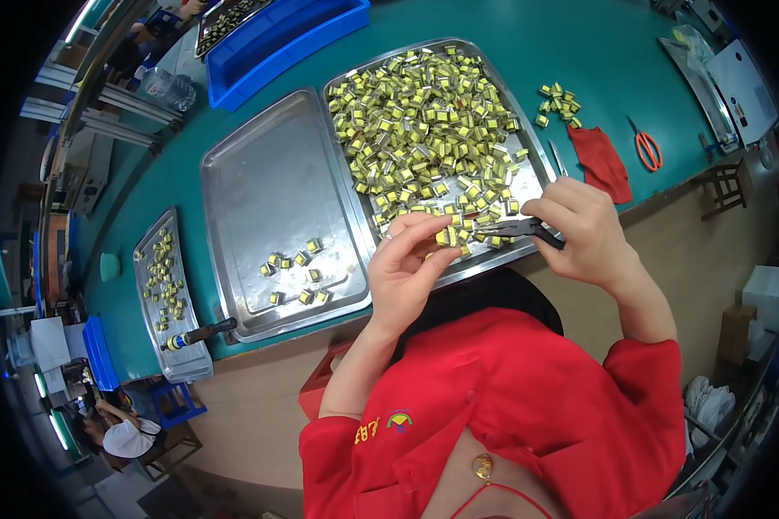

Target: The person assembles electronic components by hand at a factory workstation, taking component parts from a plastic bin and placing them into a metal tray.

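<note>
Grn tbl: metal trays, ylw pcs, red cloth, scissors.

Middle tray was super shiny metal, bin behind it glossy plastic. Right of it were metal pliers, matt cloth.

The red short-sleeved shirt bears a colourful arched chest emblem.

left of the heaped tray lies a second tray, some components in it; right of the heaped tray, a cloth, then scissors; behind-left, a bin.
</note>
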`<action>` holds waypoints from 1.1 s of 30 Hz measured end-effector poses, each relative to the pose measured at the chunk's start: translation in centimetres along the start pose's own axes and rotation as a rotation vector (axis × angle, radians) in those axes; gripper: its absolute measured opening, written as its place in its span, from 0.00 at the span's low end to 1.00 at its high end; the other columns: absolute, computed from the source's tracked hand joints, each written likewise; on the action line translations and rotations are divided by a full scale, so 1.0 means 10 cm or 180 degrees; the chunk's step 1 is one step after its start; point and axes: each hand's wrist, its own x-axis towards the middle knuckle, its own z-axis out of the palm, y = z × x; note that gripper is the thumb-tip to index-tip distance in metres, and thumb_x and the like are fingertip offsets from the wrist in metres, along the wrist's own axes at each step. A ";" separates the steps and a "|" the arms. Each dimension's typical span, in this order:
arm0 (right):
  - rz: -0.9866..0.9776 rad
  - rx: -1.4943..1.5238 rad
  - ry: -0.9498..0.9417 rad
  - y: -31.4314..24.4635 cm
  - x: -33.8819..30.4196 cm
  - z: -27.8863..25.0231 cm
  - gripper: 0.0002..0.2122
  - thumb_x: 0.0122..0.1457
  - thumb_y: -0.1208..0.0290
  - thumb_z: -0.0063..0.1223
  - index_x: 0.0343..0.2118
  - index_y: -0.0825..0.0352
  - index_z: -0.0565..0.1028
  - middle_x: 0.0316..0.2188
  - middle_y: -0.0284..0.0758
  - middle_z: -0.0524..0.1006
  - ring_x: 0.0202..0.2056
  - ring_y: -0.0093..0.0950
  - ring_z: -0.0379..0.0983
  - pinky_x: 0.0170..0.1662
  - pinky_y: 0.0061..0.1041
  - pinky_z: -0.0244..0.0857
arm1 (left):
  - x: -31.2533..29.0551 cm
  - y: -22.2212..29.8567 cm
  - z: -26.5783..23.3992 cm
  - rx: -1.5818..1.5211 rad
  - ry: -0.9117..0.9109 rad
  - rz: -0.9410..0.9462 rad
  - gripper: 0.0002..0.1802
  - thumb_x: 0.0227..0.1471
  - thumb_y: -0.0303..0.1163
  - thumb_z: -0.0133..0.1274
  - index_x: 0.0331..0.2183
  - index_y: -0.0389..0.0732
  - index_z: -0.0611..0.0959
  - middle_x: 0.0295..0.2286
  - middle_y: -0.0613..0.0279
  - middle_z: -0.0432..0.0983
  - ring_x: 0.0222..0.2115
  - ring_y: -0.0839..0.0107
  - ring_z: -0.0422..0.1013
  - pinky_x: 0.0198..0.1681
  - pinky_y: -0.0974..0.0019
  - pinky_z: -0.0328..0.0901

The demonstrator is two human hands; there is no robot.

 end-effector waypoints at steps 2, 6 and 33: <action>-0.0088 -0.0175 -0.0078 -0.02 0.03 -0.04 0.16 0.31 0.79 0.60 0.28 0.65 0.72 0.22 0.33 0.68 0.25 0.32 0.67 0.25 0.29 0.59 | -0.01 0.00 -0.03 0.0363 0.0001 0.0220 0.20 0.43 0.12 0.55 0.42 0.32 0.77 0.39 0.59 0.66 0.35 0.75 0.68 0.38 0.75 0.67; -0.0288 -0.0536 -0.0225 -0.06 0.07 -0.10 0.17 0.30 0.77 0.60 0.29 0.65 0.71 0.21 0.32 0.66 0.25 0.31 0.66 0.26 0.29 0.60 | -0.01 0.04 -0.03 0.0750 -0.0050 0.0287 0.20 0.41 0.13 0.57 0.41 0.34 0.78 0.38 0.59 0.67 0.33 0.76 0.67 0.35 0.75 0.66; -0.0535 -0.0920 -0.0470 -0.07 0.04 -0.08 0.12 0.34 0.75 0.57 0.27 0.65 0.72 0.20 0.31 0.65 0.24 0.28 0.66 0.25 0.26 0.60 | -0.01 0.18 0.04 0.2017 -0.0218 0.0813 0.20 0.33 0.15 0.62 0.35 0.36 0.82 0.29 0.61 0.72 0.31 0.69 0.69 0.33 0.71 0.64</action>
